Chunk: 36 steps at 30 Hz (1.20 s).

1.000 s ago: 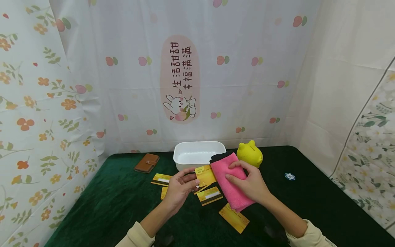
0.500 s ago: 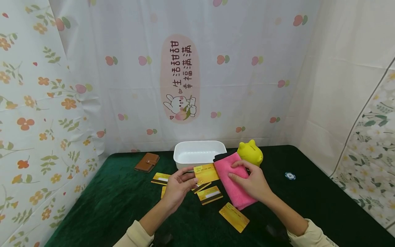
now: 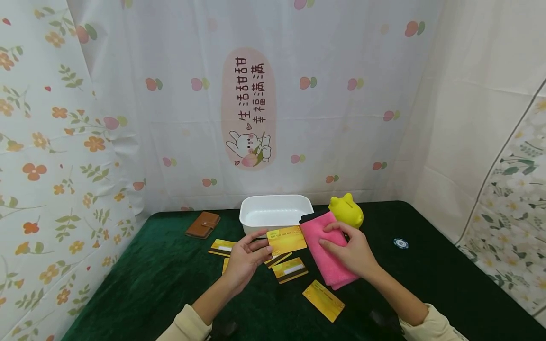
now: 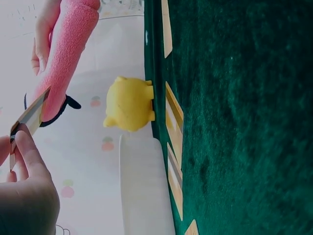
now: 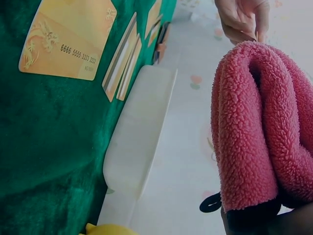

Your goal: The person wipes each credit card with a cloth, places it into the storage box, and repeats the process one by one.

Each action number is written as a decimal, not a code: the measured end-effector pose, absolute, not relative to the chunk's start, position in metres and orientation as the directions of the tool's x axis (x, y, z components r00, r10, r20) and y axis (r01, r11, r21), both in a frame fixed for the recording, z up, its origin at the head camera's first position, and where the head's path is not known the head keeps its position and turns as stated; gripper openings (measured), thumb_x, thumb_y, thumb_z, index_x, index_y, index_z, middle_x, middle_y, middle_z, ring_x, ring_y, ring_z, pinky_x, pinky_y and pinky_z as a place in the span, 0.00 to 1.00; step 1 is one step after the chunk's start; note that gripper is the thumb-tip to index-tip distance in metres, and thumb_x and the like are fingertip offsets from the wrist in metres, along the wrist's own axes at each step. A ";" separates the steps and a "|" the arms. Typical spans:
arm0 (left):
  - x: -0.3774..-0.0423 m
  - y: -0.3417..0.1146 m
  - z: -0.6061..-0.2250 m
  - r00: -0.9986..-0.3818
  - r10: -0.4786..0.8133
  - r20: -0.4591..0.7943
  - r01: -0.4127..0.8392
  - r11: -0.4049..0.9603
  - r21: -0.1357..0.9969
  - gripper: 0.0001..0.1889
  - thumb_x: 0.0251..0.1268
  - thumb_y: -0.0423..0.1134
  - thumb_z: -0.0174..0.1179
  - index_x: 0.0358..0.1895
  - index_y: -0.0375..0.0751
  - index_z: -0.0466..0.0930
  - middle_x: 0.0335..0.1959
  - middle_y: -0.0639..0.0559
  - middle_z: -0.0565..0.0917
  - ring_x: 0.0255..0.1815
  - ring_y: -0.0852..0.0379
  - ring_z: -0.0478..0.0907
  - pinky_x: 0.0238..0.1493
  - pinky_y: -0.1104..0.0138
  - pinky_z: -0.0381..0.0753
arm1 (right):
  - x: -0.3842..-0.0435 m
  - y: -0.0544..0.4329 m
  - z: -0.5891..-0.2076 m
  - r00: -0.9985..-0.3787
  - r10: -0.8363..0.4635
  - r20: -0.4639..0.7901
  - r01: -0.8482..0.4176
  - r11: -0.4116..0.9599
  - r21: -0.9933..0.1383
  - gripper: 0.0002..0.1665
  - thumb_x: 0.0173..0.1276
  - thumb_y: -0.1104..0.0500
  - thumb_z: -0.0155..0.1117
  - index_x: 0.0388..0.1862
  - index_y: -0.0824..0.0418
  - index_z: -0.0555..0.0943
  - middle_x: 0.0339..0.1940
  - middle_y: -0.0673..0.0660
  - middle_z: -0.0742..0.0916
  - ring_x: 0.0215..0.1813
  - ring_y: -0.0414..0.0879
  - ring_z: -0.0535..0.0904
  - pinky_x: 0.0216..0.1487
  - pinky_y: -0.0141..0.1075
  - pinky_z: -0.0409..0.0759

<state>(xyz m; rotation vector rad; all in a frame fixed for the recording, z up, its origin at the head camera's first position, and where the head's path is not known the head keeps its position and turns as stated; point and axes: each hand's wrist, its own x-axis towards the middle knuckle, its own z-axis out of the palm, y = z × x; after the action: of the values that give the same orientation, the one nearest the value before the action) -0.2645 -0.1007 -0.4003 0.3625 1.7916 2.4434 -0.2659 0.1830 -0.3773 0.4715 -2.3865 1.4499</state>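
Observation:
My left hand [image 3: 243,263] pinches a yellow bank card [image 3: 286,240] by its left end, held up above the table. My right hand [image 3: 355,253] grips a folded pink cloth [image 3: 330,272] with a dark edge. The cloth's left edge meets the card's right end in the head view. Seen from the left wrist, the card [image 4: 32,116] runs up against the pink cloth [image 4: 73,39]. The right wrist view has the thick folded cloth [image 5: 247,137] covering most of the card. Below the hands lie several more yellow cards, including one [image 3: 323,300] at the front and one [image 3: 290,270] stripe up.
A white plastic basin [image 3: 256,228] stands behind the hands. To its right sits a yellow piggy bank [image 3: 346,211], with a poker chip [image 3: 401,243] farther right. A brown wallet [image 3: 203,225] lies back left on the green tablecloth [image 3: 162,274].
My right hand and the cloth have slid right along the card, uncovering more of its face. My left hand has stayed nearly in place.

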 end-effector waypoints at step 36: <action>-0.317 -0.112 -0.406 -0.994 0.021 0.107 0.092 -0.353 0.931 0.24 0.68 0.27 0.60 0.67 0.32 0.68 0.46 0.46 0.82 0.40 0.57 0.83 0.45 0.67 0.84 | -0.261 0.203 -0.384 -0.917 -0.118 0.382 -0.392 0.451 -0.802 0.16 0.64 0.58 0.73 0.47 0.59 0.79 0.43 0.61 0.81 0.30 0.50 0.79 0.28 0.37 0.82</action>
<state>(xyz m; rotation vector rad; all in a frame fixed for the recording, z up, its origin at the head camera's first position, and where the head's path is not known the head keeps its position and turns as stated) -0.3166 -0.1117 -0.4056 0.1587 1.8100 2.6160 -0.2606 0.2030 -0.3837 0.4385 -2.4339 1.4513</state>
